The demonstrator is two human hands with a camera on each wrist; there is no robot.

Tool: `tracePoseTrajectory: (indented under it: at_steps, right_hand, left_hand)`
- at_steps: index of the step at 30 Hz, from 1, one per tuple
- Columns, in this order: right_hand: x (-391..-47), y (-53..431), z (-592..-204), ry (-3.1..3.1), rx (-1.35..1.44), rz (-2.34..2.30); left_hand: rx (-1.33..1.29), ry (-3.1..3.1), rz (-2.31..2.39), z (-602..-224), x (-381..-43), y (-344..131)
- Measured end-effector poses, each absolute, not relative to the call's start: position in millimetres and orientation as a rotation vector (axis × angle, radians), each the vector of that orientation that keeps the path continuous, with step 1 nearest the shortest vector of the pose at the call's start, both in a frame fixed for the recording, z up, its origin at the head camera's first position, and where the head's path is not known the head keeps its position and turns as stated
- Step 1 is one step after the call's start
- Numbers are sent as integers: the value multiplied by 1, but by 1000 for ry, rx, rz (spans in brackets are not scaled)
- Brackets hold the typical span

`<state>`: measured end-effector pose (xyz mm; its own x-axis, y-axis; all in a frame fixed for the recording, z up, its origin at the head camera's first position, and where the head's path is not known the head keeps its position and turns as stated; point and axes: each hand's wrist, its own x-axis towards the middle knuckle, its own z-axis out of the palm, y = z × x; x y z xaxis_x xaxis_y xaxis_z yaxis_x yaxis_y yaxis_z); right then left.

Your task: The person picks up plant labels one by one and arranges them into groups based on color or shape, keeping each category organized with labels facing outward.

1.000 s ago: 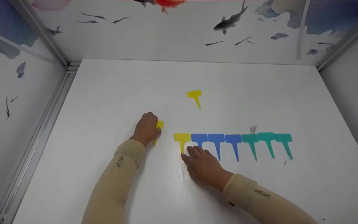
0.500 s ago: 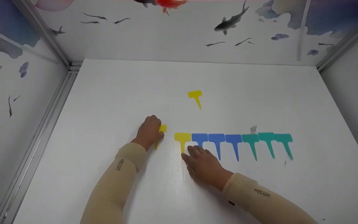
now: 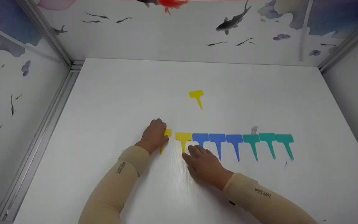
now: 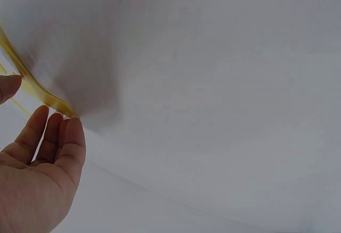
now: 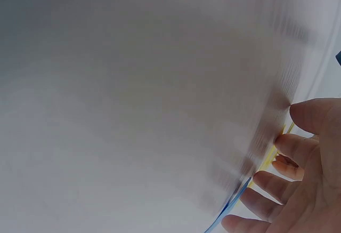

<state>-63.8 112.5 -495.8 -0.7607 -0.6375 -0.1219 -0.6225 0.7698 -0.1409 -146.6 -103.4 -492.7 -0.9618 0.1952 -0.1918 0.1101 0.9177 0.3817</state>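
Note:
My left hand (image 3: 154,137) holds a yellow T-shaped plant label (image 3: 167,133) between thumb and fingers, low at the table; the hand covers part of it. In the left wrist view, the fingertips and thumb meet the yellow label's edge (image 4: 40,90). Just right of it, another yellow label (image 3: 183,137) starts a side-by-side row with blue labels (image 3: 217,138) and green labels (image 3: 267,137), stems toward me. My right hand (image 3: 208,166) rests with spread fingers at the stems of the row's yellow label and nearest blue label (image 3: 200,137), partly covering the blue stem.
A separate yellow label (image 3: 196,94) lies farther back on the white table (image 3: 120,87), slightly turned. A greyish smudge (image 3: 254,129) shows just behind the green labels. Panels printed with fish (image 3: 233,21) stand at the back and sides.
My left hand has slid right and toward me with its yellow label, narrowing the gap to the row. The right hand and the row have stayed in place.

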Motion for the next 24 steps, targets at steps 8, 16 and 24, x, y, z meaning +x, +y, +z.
tracePoseTrajectory:
  at_steps: [8,16,24]
  right_hand:
    - [-63,112,-496,2792,-973,-138]
    - [-63,112,-495,2795,-969,-128]
    - [-63,112,-496,2793,-963,-116]
  left_hand:
    - [243,2825,538,-491,-140,-98]
    - [231,2813,537,-491,-139,-95]
    - [240,2824,536,-492,-137,-92]
